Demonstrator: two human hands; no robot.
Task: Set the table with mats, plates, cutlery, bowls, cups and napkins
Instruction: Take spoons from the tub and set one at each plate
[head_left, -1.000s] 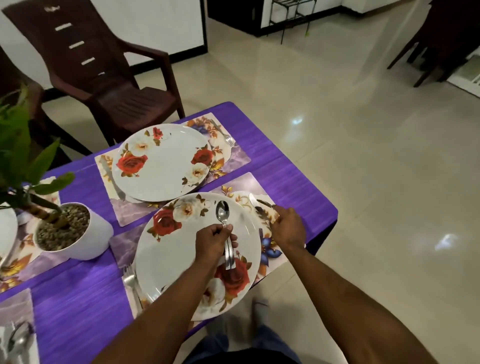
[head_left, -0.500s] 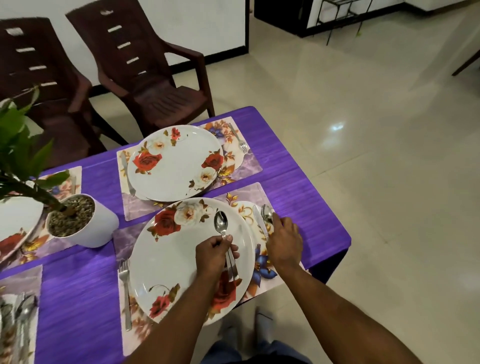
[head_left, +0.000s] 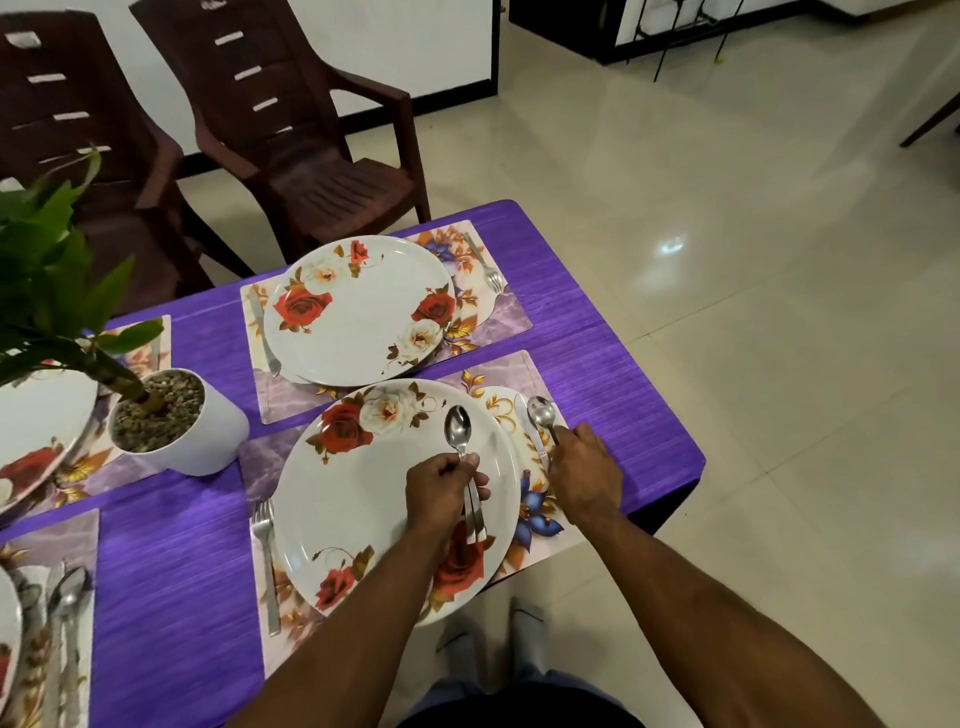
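A white plate with red roses (head_left: 363, 499) lies on a floral mat (head_left: 545, 525) at the near table edge. My left hand (head_left: 441, 488) hovers over this plate, shut on a bundle of spoons (head_left: 460, 431), one bowl pointing away from me. My right hand (head_left: 584, 475) rests on the mat to the plate's right, holding a single spoon (head_left: 541, 413) laid beside a knife (head_left: 530, 426). A fork (head_left: 265, 551) lies left of the plate. Across the table a second rose plate (head_left: 353, 312) sits on its mat with a fork (head_left: 485, 265) and a knife (head_left: 262, 332).
A white pot with a green plant (head_left: 176, 426) stands left of the near plate. More mats, plates and cutlery (head_left: 65, 613) lie at the left edge. Two brown plastic chairs (head_left: 311, 156) stand behind the purple table (head_left: 613, 374). Tiled floor spreads to the right.
The view has tilted and shifted, so the table sits lower right in frame. My right hand has set the spoon down next to the knife; my left hand has stayed over the plate.
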